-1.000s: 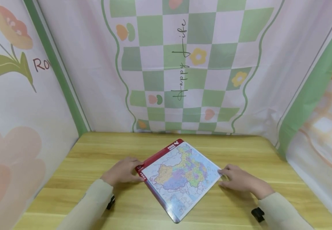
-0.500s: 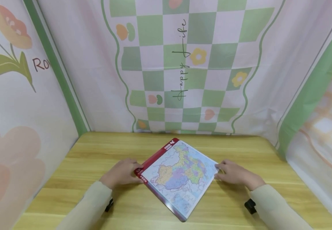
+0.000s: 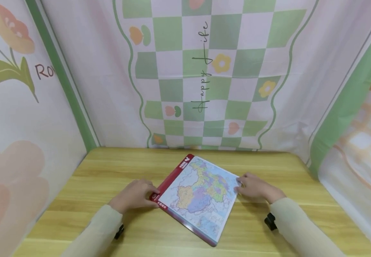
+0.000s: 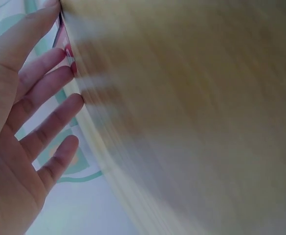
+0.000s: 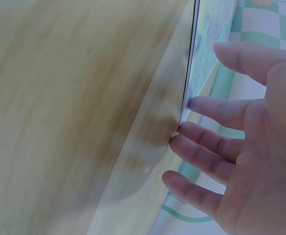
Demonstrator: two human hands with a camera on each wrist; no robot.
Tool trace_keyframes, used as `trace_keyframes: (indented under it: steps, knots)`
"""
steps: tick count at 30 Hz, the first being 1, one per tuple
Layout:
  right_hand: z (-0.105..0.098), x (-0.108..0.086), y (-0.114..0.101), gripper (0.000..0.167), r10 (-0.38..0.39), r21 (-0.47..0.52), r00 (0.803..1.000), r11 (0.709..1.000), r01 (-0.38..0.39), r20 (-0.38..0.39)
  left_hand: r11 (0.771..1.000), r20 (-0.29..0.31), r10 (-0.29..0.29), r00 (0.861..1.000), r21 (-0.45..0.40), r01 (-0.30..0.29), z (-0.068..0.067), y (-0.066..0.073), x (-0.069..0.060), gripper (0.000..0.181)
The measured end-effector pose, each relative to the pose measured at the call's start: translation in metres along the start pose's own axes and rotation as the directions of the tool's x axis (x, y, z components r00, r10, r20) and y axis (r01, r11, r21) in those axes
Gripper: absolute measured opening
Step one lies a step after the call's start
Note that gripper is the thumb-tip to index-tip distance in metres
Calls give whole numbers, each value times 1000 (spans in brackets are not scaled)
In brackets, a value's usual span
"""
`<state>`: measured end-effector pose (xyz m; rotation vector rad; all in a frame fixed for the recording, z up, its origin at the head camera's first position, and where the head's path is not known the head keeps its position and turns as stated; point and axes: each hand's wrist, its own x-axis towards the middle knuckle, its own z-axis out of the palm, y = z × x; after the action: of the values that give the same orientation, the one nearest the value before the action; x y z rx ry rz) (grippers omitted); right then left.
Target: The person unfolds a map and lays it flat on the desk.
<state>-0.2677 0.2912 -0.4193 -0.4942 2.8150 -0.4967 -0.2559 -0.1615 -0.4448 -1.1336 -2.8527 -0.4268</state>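
Observation:
A flat square map board [image 3: 201, 192] lies turned at an angle on the wooden table [image 3: 95, 167]. It shows a coloured map, with a red band along its upper left side. My left hand [image 3: 136, 194] touches the red left corner, thumb and fingertips on either side of it. In the left wrist view, its fingers [image 4: 50, 125] look fairly straight and spread. My right hand [image 3: 257, 187] touches the board's right edge near the far corner. The right wrist view shows its extended fingers [image 5: 221, 112] at the thin edge. The board's underside is hidden.
A checked green and white curtain [image 3: 204, 89] hangs behind the table's far edge. Printed fabric [image 3: 15, 117] closes off the left side, and more fabric [image 3: 362, 142] stands on the right. A black strap piece [image 3: 270, 221] shows under the right wrist.
The map board has turned anticlockwise on the table: its far corner moved left, its near corner right. My right hand moved up and leftward with its edge; the left hand shifted slightly down.

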Motion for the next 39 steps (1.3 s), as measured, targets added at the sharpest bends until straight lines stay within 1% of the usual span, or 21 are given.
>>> trace_keyframes:
  steps: [7,16,22,28,33,39]
  knots:
    - [-1,11,-3,59,23,-3,1000,1000,-23,-7,999,5,38,999,-33,-38,1,-2,0,39]
    - [-1,23,-3,59,22,-49,1000,999,-22,-8,990,42,88,995,-113,-82,0,-2,2,31]
    - [-1,32,-6,60,38,-40,999,998,-38,-5,987,74,75,994,-148,-64,2,0,2,28]
    - [-1,37,-7,63,57,-41,998,998,-57,2,980,95,72,993,-190,-53,-1,7,2,26]
    - [-1,36,-8,64,58,-38,998,998,-58,8,978,94,67,993,-205,-47,-4,10,0,27]
    - [0,29,-10,65,33,-41,999,999,-32,26,978,105,35,994,-207,-12,-5,8,2,32]
